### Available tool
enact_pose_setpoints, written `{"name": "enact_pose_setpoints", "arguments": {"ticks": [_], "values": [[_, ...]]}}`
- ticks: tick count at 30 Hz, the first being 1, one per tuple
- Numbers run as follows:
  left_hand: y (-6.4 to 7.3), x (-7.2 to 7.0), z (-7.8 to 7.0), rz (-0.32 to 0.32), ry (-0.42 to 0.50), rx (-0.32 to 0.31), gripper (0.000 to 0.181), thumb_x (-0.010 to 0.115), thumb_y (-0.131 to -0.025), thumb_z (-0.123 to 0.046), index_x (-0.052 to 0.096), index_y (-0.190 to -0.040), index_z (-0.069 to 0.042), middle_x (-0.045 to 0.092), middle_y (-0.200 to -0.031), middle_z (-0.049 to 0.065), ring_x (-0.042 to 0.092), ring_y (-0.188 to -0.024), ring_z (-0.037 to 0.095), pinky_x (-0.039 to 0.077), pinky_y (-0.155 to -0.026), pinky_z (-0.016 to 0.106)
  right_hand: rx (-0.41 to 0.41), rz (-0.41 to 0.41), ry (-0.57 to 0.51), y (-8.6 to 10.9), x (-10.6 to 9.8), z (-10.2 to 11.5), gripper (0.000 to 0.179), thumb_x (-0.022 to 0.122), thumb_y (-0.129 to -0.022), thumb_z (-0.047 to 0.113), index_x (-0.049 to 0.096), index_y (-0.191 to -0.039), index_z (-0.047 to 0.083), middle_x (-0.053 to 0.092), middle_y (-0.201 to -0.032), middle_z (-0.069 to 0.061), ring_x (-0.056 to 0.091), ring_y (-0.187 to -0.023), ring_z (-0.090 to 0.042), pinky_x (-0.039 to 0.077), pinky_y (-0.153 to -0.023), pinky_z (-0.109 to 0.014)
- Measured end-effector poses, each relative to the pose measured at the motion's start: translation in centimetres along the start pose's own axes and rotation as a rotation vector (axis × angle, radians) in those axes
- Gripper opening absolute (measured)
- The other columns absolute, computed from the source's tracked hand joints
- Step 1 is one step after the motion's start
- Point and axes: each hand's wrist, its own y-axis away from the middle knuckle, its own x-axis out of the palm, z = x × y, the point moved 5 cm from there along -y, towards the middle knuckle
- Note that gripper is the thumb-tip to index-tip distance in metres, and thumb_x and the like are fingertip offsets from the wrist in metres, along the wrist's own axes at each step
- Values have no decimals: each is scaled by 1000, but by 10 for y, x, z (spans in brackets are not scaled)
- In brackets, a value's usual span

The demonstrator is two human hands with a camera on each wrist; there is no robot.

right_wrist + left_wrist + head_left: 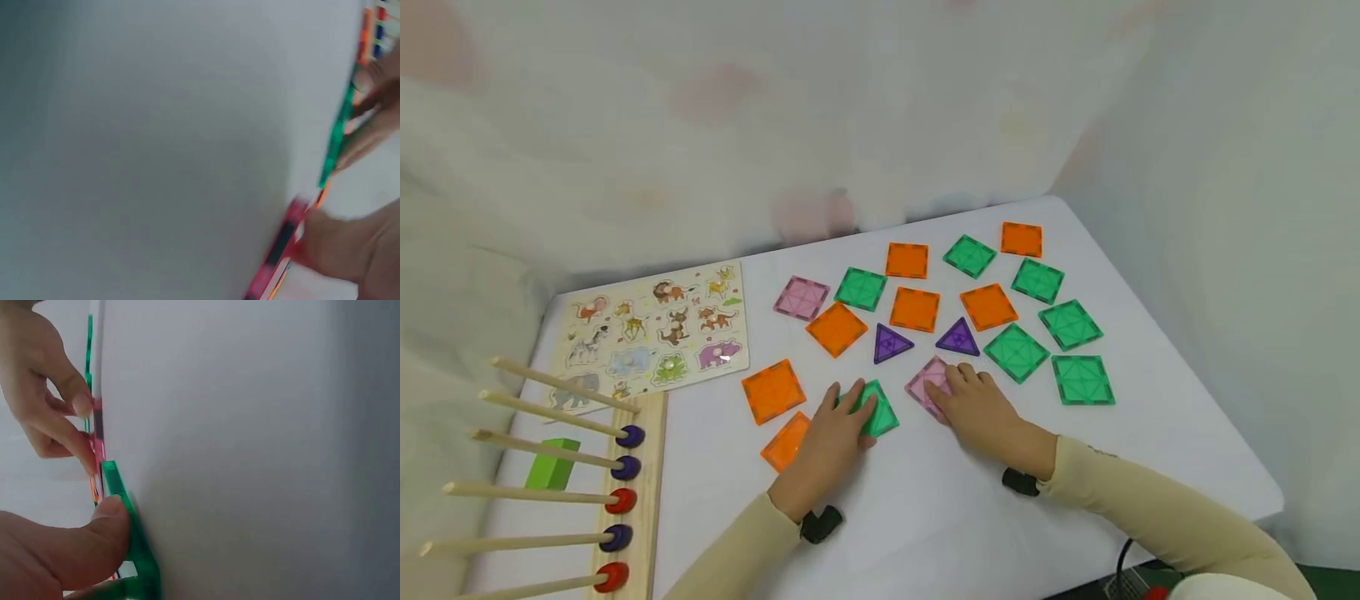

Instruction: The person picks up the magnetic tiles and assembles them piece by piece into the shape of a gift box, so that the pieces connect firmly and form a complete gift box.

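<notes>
My left hand (829, 442) holds a green square magnetic tile (882, 414), fingers spread over it; in the left wrist view the thumb (111, 519) presses against its edge. A pink square magnetic tile (925, 383) lies under my right hand (983, 417), which grips it with thumb and fingers. The right wrist view shows that thumb at the pink tile's edge (275, 250), blurred. Just beyond the hands are two purple triangle tiles, one on the left (892, 342) and one on the right (958, 337). An orange tile (786, 442) is partly hidden by the left hand.
Several orange (914, 309) and green square tiles (1017, 352) lie across the white table (1165, 433), with another pink tile (802, 297). At left are an animal puzzle board (647, 333), a wooden rack (643, 500) with pegs and beads, and a green block (552, 464).
</notes>
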Motion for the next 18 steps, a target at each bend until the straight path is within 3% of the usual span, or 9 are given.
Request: {"name": "enact_pose_setpoints", "arguments": {"ticks": [4, 11, 14, 18], "values": [[8, 3, -10, -6, 38, 86, 60, 70, -85, -31, 51, -139, -12, 39, -151, 14, 35, -133, 50, 36, -108, 54, 88, 18, -48, 1, 4, 10, 45, 60, -94, 32, 55, -136, 16, 57, -111, -17, 49, -99, -33, 50, -77, -41], [9, 5, -17, -39, 54, 75, 60, 71, -84, -30, 52, -138, -12, 41, -150, 14, 44, -123, 42, 45, -98, 52, 186, 90, -193, -2, 6, 24, 52, 58, -95, 34, 51, -139, 8, 66, -105, -18, 63, -85, -30, 54, -74, -42], [8, 5, -20, -52, 81, 79, 60, 71, -85, -29, 53, -138, -11, 41, -149, 15, 45, -120, 41, 45, -98, 51, 199, 121, -302, 0, 8, 30, 55, 56, -96, 34, 49, -138, -1, 68, -109, -19, 67, -89, -30, 56, -73, -43], [7, 7, -25, -57, 95, 89, 60, 71, -85, -30, 51, -139, -10, 41, -150, 15, 44, -121, 41, 43, -101, 51, 203, 170, -455, 5, 8, 35, 60, 53, -97, 36, 46, -137, -8, 65, -120, -20, 64, -106, -32, 53, -87, -46]]}}
